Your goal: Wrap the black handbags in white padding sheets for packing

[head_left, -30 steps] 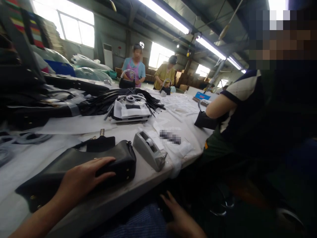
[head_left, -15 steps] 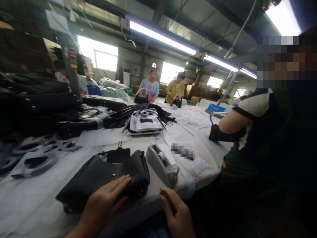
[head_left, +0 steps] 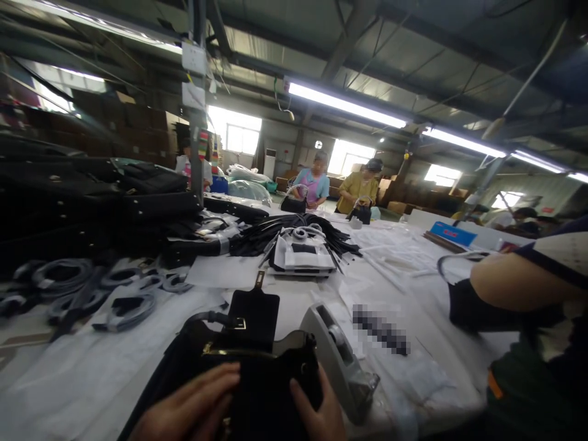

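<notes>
A black handbag (head_left: 264, 383) is at the table's near edge, its flap (head_left: 253, 315) turned back and a gold zipper (head_left: 234, 352) showing along its top. My left hand (head_left: 195, 401) rests against the bag's front just below the zipper, fingers stretched out. At the bag's right end, my right hand (head_left: 321, 407) grips it, with the thumb on the front and the fingers around the side. Right beside that hand stands a grey tape dispenser (head_left: 337, 361). A strap with a gold buckle (head_left: 239, 323) lies at the bag's top.
Black bags (head_left: 114, 202) are piled at the left, with coiled grey handles (head_left: 128, 309) before them. Black strips (head_left: 294, 229) and a wrapped stack (head_left: 301, 257) lie mid-table. A co-worker's arm (head_left: 514, 282) is close on the right; two people work across the table.
The view has swung left. The bag has tipped so that its zipped top shows. My right hand has gone from beside the bag to gripping its right end; my left hand stays on the front.
</notes>
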The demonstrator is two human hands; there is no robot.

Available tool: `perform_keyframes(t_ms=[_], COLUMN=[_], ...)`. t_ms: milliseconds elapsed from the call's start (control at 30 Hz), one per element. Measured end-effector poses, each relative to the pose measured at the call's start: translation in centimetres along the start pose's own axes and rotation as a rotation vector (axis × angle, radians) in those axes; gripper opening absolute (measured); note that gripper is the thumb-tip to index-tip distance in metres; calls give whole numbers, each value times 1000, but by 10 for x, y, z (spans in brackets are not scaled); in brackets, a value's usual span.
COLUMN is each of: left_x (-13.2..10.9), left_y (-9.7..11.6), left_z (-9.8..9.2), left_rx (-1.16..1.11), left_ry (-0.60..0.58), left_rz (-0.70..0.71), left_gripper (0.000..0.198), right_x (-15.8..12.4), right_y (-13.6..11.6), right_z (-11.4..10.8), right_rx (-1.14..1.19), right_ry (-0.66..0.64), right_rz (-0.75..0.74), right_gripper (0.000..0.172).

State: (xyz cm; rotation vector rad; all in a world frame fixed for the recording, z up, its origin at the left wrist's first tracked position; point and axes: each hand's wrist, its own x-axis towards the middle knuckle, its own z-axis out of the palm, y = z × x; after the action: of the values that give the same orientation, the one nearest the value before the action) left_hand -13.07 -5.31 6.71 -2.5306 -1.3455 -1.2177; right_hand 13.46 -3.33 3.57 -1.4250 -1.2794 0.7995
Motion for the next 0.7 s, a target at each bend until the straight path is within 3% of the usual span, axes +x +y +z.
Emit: perform_keyframes(t_ms=[100,167,233,300,400,533,700], left_x=[62,97,120,133,138,128,113], left_y=[-34,-56,-73,-82,-83,-75,-61], left_z=[-34,-47,-57,-64,-70,-64,-64], left_rx=[206,175,-9,-186,-257,-119,-99], left_ry=[17,-187,-446,-575,-565,-397,-298], left_rz=[-243,-378,-473,-495,-482,-491,-433], left_gripper=[61,78,89,94,96,106,94], right_x=[-2,3,12,22,36,43,35], right_y=[16,23,27,28,25,19,13], right_z=[8,14,21,25,26,12,-5], right_rx=[-7,-25,-42,-45,-10,77,-17], right_ry=[78,110,138,150,88,-73,-106], right_rz=[-44,-91,-157,-241,-372,-488,-265], right_gripper=[66,62,58,53,50,50,60])
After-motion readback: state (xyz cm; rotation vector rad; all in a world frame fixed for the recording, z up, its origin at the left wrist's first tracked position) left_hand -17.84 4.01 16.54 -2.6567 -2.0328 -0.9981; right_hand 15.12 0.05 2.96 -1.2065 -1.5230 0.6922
